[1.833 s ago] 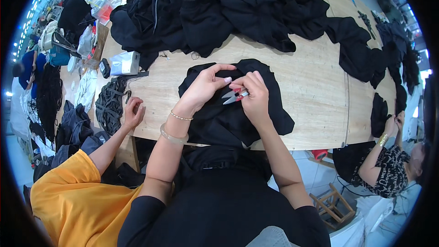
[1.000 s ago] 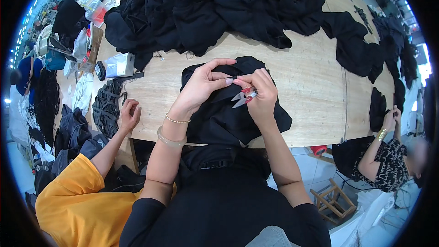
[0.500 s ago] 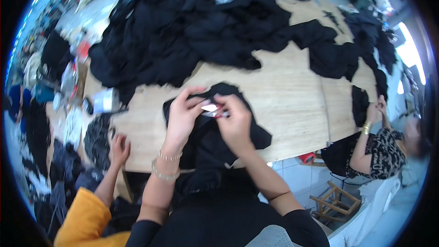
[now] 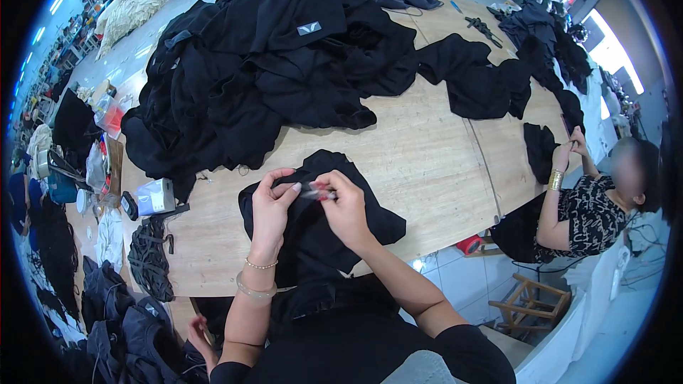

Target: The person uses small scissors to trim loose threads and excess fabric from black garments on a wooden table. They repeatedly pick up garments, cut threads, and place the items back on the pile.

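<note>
Snips (image 4: 318, 192) between our hands: motion-blurred, blades unreadable. Right hand (image 4: 348, 210) hides the snips' handle and the garment (image 4: 320, 231) beneath. Garment's near edge drops behind the table (image 4: 427, 163) rim. Right of the table, a co-worker's (image 4: 597, 206) face is blurred. Left of it, floor clutter too small to tell.

Both hands (image 4: 307, 206) on black garment (image 4: 320, 224)
</note>
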Demonstrator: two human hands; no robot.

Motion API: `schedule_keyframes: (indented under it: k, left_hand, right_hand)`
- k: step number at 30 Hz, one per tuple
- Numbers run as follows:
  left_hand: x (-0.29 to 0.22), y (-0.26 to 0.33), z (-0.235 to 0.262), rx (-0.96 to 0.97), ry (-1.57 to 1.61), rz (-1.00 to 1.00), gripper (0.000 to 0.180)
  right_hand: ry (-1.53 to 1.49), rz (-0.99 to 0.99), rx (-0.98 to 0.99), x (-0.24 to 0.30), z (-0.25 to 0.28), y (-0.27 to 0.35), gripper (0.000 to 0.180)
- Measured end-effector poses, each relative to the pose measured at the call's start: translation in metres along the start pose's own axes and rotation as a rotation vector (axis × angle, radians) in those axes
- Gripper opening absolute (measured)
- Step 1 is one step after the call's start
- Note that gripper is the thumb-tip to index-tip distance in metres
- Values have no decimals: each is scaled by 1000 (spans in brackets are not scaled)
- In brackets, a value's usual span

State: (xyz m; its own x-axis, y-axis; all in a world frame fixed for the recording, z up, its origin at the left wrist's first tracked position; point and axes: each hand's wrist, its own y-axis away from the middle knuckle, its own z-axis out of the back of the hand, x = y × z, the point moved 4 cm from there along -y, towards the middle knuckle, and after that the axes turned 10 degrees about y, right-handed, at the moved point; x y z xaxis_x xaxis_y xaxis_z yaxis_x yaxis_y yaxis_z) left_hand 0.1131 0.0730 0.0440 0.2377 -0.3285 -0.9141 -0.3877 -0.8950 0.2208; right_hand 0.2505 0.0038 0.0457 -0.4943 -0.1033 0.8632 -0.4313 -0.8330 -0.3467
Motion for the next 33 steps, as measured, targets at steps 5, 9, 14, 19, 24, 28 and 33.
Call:
schedule_keyframes:
  k: [5, 9, 14, 19, 24, 28, 33]
  left_hand:
    - [-17, 6, 9, 46, 55, -29, 32]
    - [-24, 8, 12, 152, 109, -35, 35]
    - [-33, 15, 11, 178, 123, -33, 37]
    - [-38, 18, 9, 203, 93, -36, 37]
    - [-37, 19, 8, 202, 81, -59, 36]
    - [-39, 21, 4, 212, 92, -59, 35]
    - [-41, 23, 5, 205, 59, -67, 35]
  right_hand:
    - [-414, -373, 245, -2, 23, 0, 10]
    - [-198, -186, 135, -2, 54, -6, 24]
    - [217, 106, 81, 10, 66, -16, 28]
    - [281, 166, 56, 25, 57, -19, 26]
    - [294, 207, 66, 31, 50, -21, 27]
    - [283, 227, 68, 34, 45, -20, 26]
    - [263, 223, 63, 35, 45, -21, 25]
